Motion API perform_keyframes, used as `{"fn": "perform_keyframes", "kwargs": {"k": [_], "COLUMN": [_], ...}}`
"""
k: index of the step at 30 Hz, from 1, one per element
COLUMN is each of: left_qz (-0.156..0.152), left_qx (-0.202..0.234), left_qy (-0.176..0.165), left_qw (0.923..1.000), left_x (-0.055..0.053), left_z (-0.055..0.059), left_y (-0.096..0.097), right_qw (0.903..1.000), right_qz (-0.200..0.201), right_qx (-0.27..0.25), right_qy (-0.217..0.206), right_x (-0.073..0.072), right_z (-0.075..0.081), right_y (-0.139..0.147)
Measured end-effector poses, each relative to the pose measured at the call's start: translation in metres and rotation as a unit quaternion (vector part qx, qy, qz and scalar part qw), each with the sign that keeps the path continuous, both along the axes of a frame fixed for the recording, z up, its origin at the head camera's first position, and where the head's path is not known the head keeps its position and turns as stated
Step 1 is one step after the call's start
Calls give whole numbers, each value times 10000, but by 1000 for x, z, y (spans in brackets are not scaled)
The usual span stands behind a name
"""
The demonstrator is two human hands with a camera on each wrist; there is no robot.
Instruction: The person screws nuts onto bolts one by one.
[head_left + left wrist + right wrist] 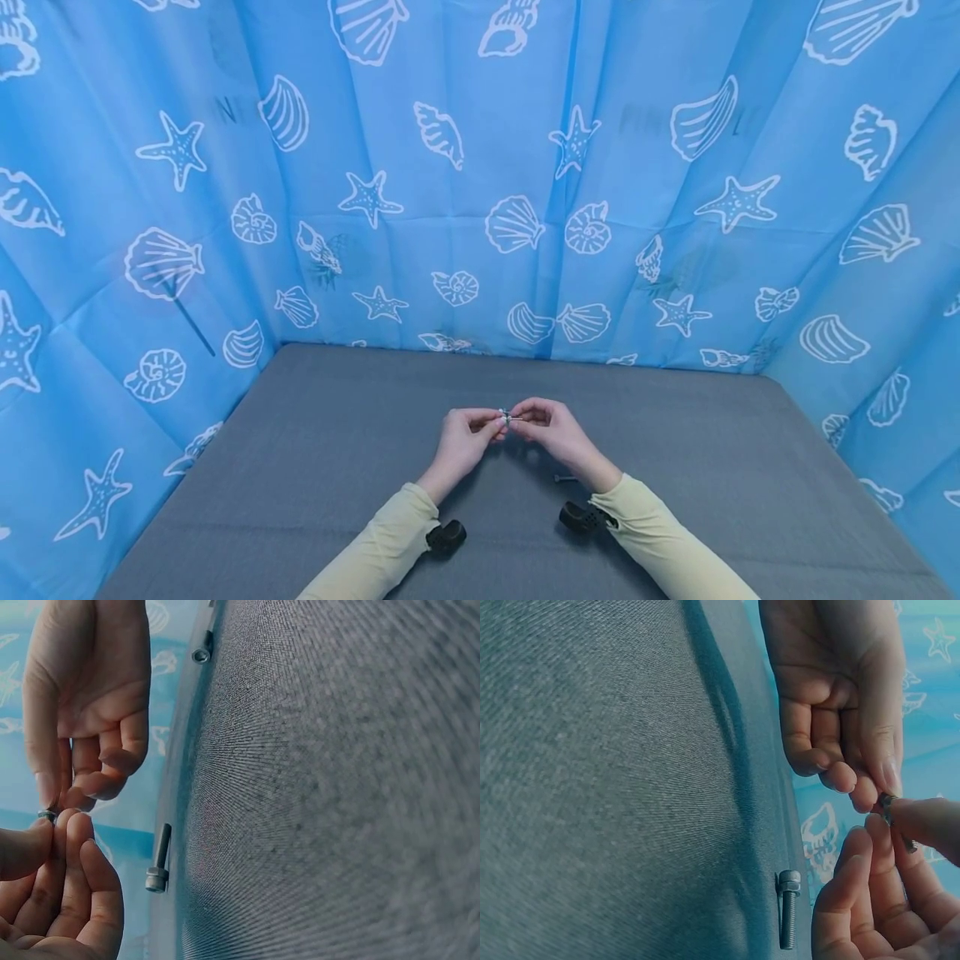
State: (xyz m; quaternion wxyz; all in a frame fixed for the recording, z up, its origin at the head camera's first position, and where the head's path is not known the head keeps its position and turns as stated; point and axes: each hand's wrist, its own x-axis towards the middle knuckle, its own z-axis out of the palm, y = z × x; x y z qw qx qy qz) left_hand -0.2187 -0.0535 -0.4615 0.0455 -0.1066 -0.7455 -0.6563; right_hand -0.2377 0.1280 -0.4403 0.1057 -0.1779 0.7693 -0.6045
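Both hands meet over the table, fingertips close together around a small metal bolt (909, 845). My left hand (461, 442) pinches its head end between thumb and forefinger. From the other side, my right hand (551, 431) pinches the bolt with thumb and fingers, and the threaded end sticks out past its thumb in the right wrist view. A small metal ring or nut (886, 801) shows between the fingertips; the fingers hide most of the rest. In the left wrist view, the left hand (60, 892) is below and the right hand (90, 697) above.
A loose bolt (564, 478) lies on the grey table (337, 417) near the right wrist. The left wrist view shows a bolt with a nut against its head (157, 879) and another socket-head bolt (201, 654). A blue shell-patterned curtain (465, 192) surrounds the table.
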Motion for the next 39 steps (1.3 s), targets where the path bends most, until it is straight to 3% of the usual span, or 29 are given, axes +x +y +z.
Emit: {"fn": "perform_keyframes", "kwargs": {"k": [5,8,12,15,21,25,32,39], "left_qz": [-48,-71,-91,-102,-56,-73,-152,-129], "left_qx": [4,-14,-51,-72,-110,-65,-17,229], "left_qy": [109,178,117,81,138,70,68,-6], "left_qw": [9999,9998,9999,9999,9998,9999,9999,9997], "left_x": [2,10,21,23,22,22,21,19], "left_z": [3,15,31,35,35,35,35,32], "left_y": [0,0,-1,-1,0,0,-1,1], "right_qw": [9997,9996,9999,9999,9998,9999,9998,9999], "right_qz": [-81,-99,40,105,96,98,-19,9], "right_qx": [144,20,-116,-58,-22,-101,212,-71], "right_qy": [-202,-271,-51,23,-179,-44,48,107], "right_x": [1,1,2,2,1,0,0,0], "right_z": [-1,-1,-1,0,-1,-2,-3,1], "right_y": [-2,-2,-1,-1,-1,-1,-2,-4]}}
